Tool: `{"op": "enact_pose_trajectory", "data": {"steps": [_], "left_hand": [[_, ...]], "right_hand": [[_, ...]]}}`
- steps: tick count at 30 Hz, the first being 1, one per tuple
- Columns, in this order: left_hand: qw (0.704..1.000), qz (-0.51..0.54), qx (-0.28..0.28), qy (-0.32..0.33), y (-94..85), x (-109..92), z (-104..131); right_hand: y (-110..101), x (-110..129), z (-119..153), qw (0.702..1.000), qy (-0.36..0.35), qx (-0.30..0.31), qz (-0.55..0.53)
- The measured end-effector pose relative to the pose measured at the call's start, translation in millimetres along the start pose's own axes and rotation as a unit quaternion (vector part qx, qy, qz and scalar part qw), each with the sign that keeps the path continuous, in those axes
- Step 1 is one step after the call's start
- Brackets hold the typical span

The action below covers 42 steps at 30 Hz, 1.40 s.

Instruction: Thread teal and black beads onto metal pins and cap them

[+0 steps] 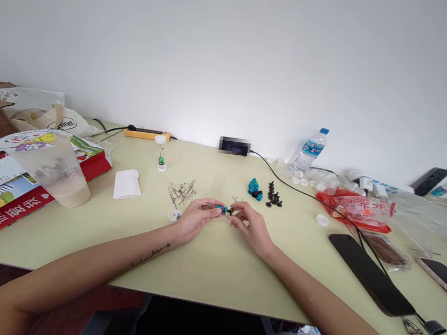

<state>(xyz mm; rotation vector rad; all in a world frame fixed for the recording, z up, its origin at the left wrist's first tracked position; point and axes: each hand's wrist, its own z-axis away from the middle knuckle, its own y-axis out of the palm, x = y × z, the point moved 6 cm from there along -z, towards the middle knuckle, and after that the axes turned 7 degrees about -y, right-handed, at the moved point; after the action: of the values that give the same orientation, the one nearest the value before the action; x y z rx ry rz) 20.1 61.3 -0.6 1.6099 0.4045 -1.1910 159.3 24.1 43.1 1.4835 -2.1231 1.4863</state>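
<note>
My left hand [195, 219] pinches a small blue part [220, 208], and thin wire-like lines run back over its fingers. Facing it, the fingertips of my right hand [254, 230] close on a small black part [230, 211]. The two parts meet end to end; whether they are joined I cannot tell. Left of the hands lie bent metal wires [182, 191] and a white cap [174, 216] with small round bits in it. A clear tube [218, 184] stands behind. To the right are clusters of blue parts [254, 189] and black parts [273, 196].
At left, a plastic cup [63, 175] leans over a red box [101, 170], near a folded white paper [127, 184]. A green-and-white assembly [161, 160] stands farther back. Rightward are a water bottle [311, 151], red packaging [355, 208] and a dark phone [369, 272] beside a cable.
</note>
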Motion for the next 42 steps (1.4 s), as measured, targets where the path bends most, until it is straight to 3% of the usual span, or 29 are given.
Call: {"op": "enact_pose_trajectory", "data": {"steps": [42], "left_hand": [[1.0, -0.006, 0.006, -0.001, 2.8, -1.0, 2.0]], "right_hand": [[0.3, -0.4, 0.3, 1.0, 0.008, 0.008, 0.01]]}}
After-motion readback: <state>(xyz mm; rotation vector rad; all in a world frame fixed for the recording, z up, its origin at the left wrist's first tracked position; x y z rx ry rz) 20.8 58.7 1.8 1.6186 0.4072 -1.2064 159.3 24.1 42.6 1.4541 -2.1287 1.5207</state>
